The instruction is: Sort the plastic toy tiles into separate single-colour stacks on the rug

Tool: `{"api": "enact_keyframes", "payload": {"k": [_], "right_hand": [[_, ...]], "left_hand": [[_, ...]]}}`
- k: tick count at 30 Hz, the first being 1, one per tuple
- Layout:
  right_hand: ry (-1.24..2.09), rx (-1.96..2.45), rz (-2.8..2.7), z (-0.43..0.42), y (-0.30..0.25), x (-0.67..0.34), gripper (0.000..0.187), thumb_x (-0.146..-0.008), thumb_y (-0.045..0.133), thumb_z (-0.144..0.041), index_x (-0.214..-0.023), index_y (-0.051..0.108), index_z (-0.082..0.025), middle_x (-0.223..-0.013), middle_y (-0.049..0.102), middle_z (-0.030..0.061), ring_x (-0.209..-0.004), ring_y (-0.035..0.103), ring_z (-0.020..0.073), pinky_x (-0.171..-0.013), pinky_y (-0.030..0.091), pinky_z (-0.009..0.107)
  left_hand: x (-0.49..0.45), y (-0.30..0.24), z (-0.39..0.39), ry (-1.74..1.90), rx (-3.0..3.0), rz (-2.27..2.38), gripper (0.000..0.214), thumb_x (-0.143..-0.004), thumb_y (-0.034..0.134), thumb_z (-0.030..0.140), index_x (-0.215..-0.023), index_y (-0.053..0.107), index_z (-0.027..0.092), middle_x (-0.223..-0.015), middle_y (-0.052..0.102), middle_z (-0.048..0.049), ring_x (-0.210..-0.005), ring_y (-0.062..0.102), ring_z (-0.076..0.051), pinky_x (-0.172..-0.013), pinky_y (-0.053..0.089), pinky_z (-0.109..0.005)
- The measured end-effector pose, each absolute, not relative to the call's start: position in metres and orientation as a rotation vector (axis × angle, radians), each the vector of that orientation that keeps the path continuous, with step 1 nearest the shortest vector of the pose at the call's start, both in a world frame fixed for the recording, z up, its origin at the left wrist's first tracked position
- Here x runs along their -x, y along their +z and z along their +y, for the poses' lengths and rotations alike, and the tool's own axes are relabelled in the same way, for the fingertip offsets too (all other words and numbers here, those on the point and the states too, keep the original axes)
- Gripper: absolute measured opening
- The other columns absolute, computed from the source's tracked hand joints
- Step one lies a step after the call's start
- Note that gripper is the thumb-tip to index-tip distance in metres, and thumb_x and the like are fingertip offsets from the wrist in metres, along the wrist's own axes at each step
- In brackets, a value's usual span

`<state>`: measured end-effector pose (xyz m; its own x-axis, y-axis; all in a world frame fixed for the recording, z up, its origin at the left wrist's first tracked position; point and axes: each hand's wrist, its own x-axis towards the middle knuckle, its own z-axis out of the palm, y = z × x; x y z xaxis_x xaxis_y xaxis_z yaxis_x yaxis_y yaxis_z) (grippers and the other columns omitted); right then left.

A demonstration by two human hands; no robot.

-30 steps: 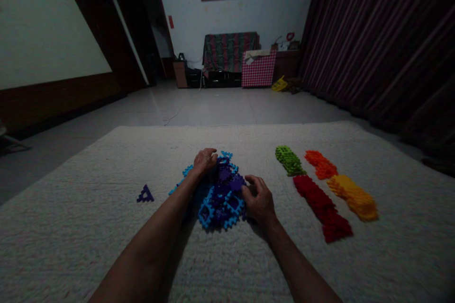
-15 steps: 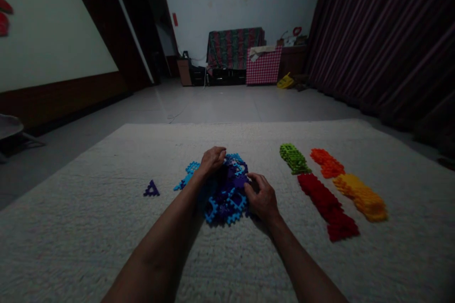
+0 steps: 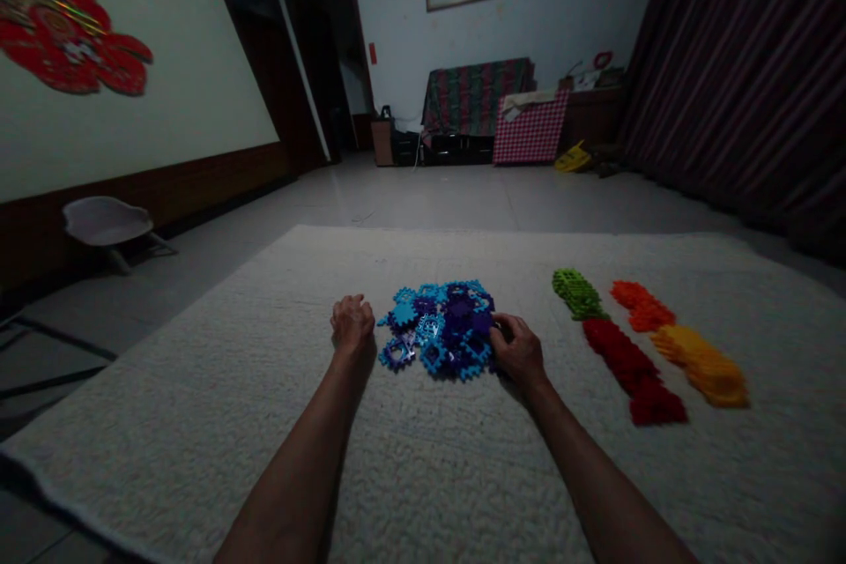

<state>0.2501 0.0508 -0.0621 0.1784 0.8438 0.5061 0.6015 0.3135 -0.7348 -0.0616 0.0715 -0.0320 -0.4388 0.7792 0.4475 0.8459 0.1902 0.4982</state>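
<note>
Blue and purple notched interlocking plastic pieces (image 3: pixel 433 330) lie in a loose heap on the pale mat. Against the heap's right edge, my right hand (image 3: pixel 519 348) has its thumb and fingers curled in a pinch at a purple interlocking piece (image 3: pixel 485 322). My left hand (image 3: pixel 352 322) rests on the mat just left of the heap, apart from it. Its fingers are bent downward, and whatever is under or in them is hidden. The small purple triangle is not visible.
Sorted rows of green pieces (image 3: pixel 576 293), dark red pieces (image 3: pixel 631 370), orange pieces (image 3: pixel 642 306) and yellow pieces (image 3: pixel 701 364) lie to the right on the mat (image 3: pixel 423 476). A small chair (image 3: pixel 109 225) stands on the floor at left.
My left hand has moved from atop the heap to its left side, where the purple triangle lay. My right hand stays at the right edge. The view has turned left.
</note>
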Motion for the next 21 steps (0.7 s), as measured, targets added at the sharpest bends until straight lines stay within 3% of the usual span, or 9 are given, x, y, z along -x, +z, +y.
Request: {"api": "enact_keyframes", "payload": {"k": [3, 11, 21], "right_hand": [[0.239, 1.43, -1.508, 0.049, -0.065, -0.247, 0.033, -0.078, 0.053, -0.035, -0.101, 0.066, -0.017, -0.102, 0.07, 0.0133, -0.088, 0.066, 0.0252, -0.085, 0.053, 0.042], [0.235, 1.477, -1.615, 0.036, -0.068, -0.24, 0.042, -0.083, 0.055, -0.043, -0.116, 0.06, -0.019, -0.113, 0.067, 0.0131, -0.103, 0.063, 0.0281, -0.095, 0.049, 0.048], [0.268, 1.482, -1.575, 0.02, -0.063, -0.242, 0.049, -0.082, 0.058, -0.042, -0.124, 0.057, -0.017, -0.122, 0.061, 0.0162, -0.11, 0.06, 0.0303, -0.095, 0.05, 0.05]], "left_hand": [[0.064, -0.043, 0.064, -1.026, 1.475, -2.454, 0.037, -0.093, 0.045, 0.029, -0.117, 0.067, 0.014, -0.117, 0.065, -0.0168, -0.117, 0.056, -0.03, -0.099, 0.044, -0.043], [0.022, -0.043, 0.078, -1.14, 1.886, -2.408, 0.037, -0.091, 0.046, 0.027, -0.115, 0.07, 0.013, -0.116, 0.071, -0.015, -0.113, 0.063, -0.026, -0.099, 0.046, -0.036], [-0.029, -0.042, 0.069, -1.207, 2.117, -2.272, 0.028, -0.089, 0.052, 0.026, -0.106, 0.073, 0.018, -0.11, 0.074, -0.0102, -0.108, 0.065, -0.024, -0.099, 0.046, -0.035]]}}
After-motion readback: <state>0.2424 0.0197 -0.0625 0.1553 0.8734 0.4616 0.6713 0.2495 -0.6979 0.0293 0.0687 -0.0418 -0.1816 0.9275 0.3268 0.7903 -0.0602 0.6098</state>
